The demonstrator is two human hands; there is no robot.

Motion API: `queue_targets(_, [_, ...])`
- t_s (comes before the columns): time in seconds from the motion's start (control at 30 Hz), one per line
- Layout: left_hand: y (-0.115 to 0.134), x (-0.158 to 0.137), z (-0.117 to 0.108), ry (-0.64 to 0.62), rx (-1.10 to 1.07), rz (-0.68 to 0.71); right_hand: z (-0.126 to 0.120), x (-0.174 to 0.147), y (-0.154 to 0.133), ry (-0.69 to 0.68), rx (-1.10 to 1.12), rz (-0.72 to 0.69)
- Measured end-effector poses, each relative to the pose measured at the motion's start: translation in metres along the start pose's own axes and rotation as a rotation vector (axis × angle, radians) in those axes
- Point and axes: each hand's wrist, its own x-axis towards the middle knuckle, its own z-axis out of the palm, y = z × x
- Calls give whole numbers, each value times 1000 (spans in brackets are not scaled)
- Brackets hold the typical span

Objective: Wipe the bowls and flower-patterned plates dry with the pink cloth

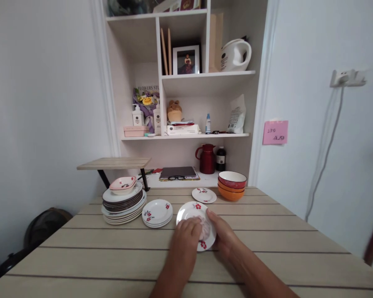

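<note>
Tilted up over the table is a white plate [187,210] with red flowers. My right hand [225,234] grips its right rim, thumb on the face. My left hand [188,234] is closed on a crumpled pale pinkish cloth [205,228] and presses it against the plate's face; whether it is fabric or paper is unclear. To the left lies a short stack of matching flowered plates [157,212]. Another flowered plate [204,195] lies flat just beyond the one I hold.
A tall stack of plates [124,211] topped by a pink-rimmed bowl [123,184] stands at the left, by a small raised shelf [115,164]. Stacked red and orange bowls [231,186] sit back right. Behind are a red jug [207,159] and glasses [176,178].
</note>
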Motion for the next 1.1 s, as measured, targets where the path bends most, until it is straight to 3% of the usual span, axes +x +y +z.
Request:
queue_targets(0.13, [3, 1, 2, 32, 64, 4, 3, -6, 3, -88, -13, -65])
queue_targets(0.27, [-4, 2, -7, 56, 245, -205, 8, -11, 13, -112, -73, 2])
queue_targets(0.4, [-10, 2, -18, 35, 365, -359, 5, -5, 17, -4, -44, 50])
queue_targets(0.57, [2, 1, -8, 17, 304, -248, -9, 11, 7, 89, 47, 12])
queue_targets(0.77, [13, 1, -2, 26, 138, -26, -5, 3, -3, -13, 19, -125])
queue_targets(0.93, [-1, 3, -14, 91, 215, -153, 12, -19, 0, -164, -92, -104])
queue_targets(1.1, [-8, 2, -14, 140, 354, -293, 15, -19, 12, -117, -100, -8])
